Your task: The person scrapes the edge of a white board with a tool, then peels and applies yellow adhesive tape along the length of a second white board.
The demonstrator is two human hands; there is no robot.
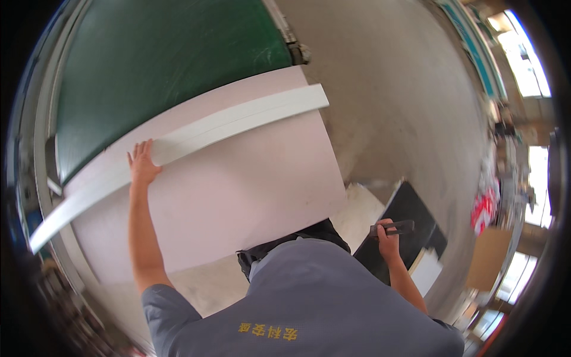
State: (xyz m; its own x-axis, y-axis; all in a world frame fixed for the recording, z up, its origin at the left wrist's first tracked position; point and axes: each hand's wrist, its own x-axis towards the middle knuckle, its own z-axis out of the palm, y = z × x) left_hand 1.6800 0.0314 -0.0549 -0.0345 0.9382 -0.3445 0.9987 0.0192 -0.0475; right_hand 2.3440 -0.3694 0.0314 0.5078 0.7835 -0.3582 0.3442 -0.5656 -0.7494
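A long white strip [238, 122] lies slantwise across a large pale pink board [256, 184], its left end running past the board's edge. My left hand [143, 165] rests on the strip near the middle of its length, fingers spread and lying over it. Off to the right, away from the board, my right hand [388, 237] is closed round a slim dark utility knife [399, 227], which points to the right. Whether its blade is out is too small to tell.
The pink board lies partly over a green-topped table or conveyor [172, 59] with a metal side rail. Below my right hand, a black panel [410, 208] and a white piece [426, 271] are on the floor. A brown cardboard sheet [489, 259] and clutter line the right wall.
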